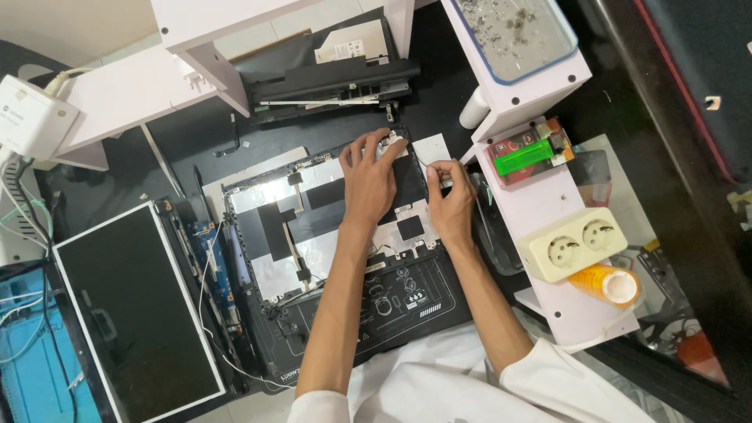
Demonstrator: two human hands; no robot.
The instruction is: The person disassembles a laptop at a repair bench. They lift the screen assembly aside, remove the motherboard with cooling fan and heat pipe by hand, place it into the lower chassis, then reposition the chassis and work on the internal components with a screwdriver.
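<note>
An opened laptop lid shell (313, 235) lies on the black bench, its inside lined with silver foil and black tape patches. My left hand (370, 176) rests flat on its upper right corner, fingertips on a small metal hinge bracket (392, 142). Just to the right, my right hand (452, 200) pinches a small part near the shell's edge; what it grips is too small to tell. A bare screen panel (133, 305) lies face up at the left, tilted.
A black laptop base (329, 78) stands at the back. A white shelf unit (540, 196) on the right carries a green lighter (523, 157), a double wall socket (576, 243) and an orange tape roll (611, 283). A clear tray of small parts (513, 35) sits on top.
</note>
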